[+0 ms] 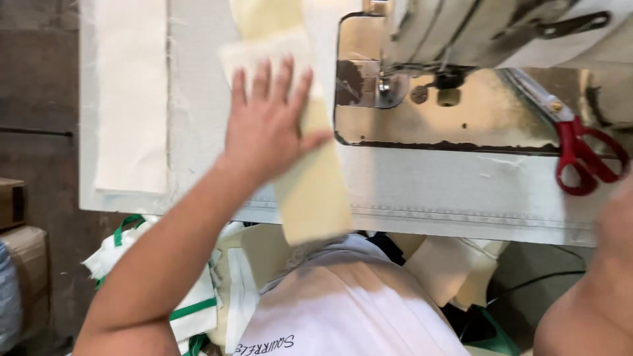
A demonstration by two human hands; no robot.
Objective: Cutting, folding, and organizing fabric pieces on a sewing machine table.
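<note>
Left hand point(267, 128): I see fingers point(262, 79) spread flat, gripping nothing, pressing the pale yellow rectangular fabric strip point(310, 191).
Right hand: only its arm edge shows; fingers I cannot tell.
Progress: strip not yet under the metal sewing machine point(455, 79) needle; stitching remains, I judge.

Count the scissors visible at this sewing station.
1: red-handled scissors lie at the right on the sewing machine bed, apart from the left hand. Others may be hidden off-frame.
</note>
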